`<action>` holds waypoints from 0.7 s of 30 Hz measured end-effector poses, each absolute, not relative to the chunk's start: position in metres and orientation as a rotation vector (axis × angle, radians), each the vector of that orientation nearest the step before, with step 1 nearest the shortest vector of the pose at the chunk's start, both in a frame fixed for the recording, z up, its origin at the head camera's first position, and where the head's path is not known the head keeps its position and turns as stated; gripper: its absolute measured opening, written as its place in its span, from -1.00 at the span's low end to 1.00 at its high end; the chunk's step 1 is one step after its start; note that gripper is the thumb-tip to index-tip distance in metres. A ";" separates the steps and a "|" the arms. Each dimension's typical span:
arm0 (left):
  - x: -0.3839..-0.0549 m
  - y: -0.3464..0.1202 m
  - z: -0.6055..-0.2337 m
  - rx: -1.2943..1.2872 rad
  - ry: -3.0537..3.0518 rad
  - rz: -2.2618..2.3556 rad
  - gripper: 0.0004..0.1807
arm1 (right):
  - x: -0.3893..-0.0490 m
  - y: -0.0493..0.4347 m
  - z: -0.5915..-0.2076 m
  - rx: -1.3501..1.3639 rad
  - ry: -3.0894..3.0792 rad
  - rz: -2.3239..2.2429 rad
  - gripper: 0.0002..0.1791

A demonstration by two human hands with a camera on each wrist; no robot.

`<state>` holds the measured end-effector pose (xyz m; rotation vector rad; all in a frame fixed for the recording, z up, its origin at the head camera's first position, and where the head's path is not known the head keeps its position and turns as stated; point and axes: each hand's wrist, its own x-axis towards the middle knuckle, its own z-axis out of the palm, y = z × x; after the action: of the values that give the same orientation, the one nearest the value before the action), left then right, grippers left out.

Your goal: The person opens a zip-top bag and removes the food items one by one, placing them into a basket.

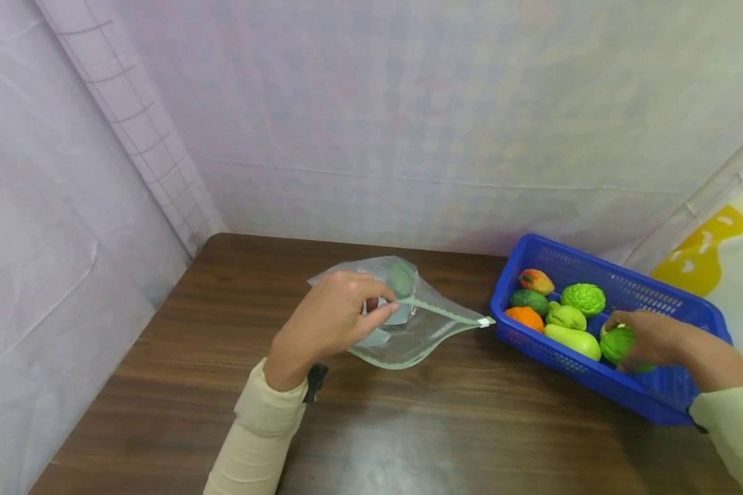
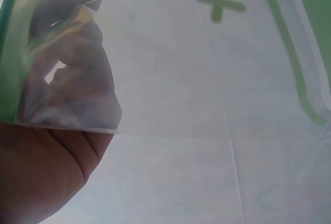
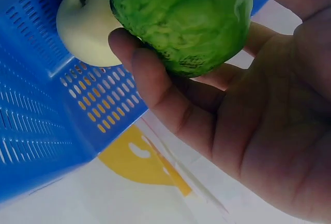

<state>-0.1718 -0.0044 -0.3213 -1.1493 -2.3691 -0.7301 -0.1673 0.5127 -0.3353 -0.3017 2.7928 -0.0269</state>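
Note:
My left hand [image 1: 337, 313] pinches the green-edged mouth of a clear zip bag [image 1: 433, 328] lying on the table, and the mouth gapes toward me. A white slider sits at the bag's right corner. Through the plastic a rounded green shape [image 1: 401, 276] shows. Close up in the left wrist view, the bag's film covers most of the fingers [image 2: 72, 74]. Inside the blue basket [image 1: 600, 389], my right hand [image 1: 659, 340] grips a wrinkled green toy cabbage [image 3: 183, 22] between curled fingers and thumb. A pale round toy fruit [image 3: 85, 22] is right beside it.
Several toy fruits and vegetables fill the basket's left half, among them an orange one [image 1: 525, 317], a long light-green one [image 1: 573, 341] and a bumpy green one [image 1: 583, 298]. Behind the brown wooden table [image 1: 223, 412] hangs a pale curtain [image 1: 408, 124].

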 end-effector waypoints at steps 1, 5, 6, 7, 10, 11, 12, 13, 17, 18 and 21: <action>-0.172 -0.004 -0.321 -1.150 -2.368 -0.732 -0.88 | -0.168 0.513 -0.336 -0.305 2.794 -0.028 -0.23; -0.172 -0.005 -0.320 -1.150 -2.373 -0.742 -0.88 | -0.168 0.512 -0.336 -0.296 2.786 -0.038 -0.24; -0.172 -0.005 -0.320 -1.149 -2.373 -0.742 -0.88 | -0.168 0.512 -0.336 -0.289 2.783 -0.042 -0.24; -0.172 -0.005 -0.320 -1.146 -2.374 -0.742 -0.88 | -0.167 0.511 -0.336 -0.284 2.781 -0.042 -0.25; -0.172 -0.005 -0.320 -1.140 -2.377 -0.735 -0.88 | -0.165 0.509 -0.335 -0.252 2.762 -0.050 -0.26; -0.172 -0.005 -0.320 -1.139 -2.377 -0.736 -0.89 | -0.164 0.508 -0.335 -0.237 2.757 -0.050 -0.26; -0.172 -0.005 -0.320 -1.137 -2.377 -0.734 -0.89 | -0.164 0.507 -0.334 -0.222 2.755 -0.046 -0.25; -0.172 -0.005 -0.320 -1.137 -2.376 -0.733 -0.89 | -0.163 0.507 -0.334 -0.218 2.754 -0.043 -0.25; -0.172 -0.005 -0.320 -1.134 -2.369 -0.728 -0.90 | -0.163 0.506 -0.335 -0.219 2.742 -0.053 -0.28; -0.172 -0.005 -0.320 -1.133 -2.367 -0.725 -0.90 | -0.164 0.506 -0.335 -0.219 2.733 -0.061 -0.30; -0.173 -0.005 -0.320 -1.134 -2.360 -0.717 -0.90 | -0.163 0.505 -0.336 -0.174 2.675 -0.125 -0.32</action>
<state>-0.1725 -0.0050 -0.3202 -1.1341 -2.3598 -0.7171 -0.1633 0.5053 -0.3358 -0.1737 2.6751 -0.1249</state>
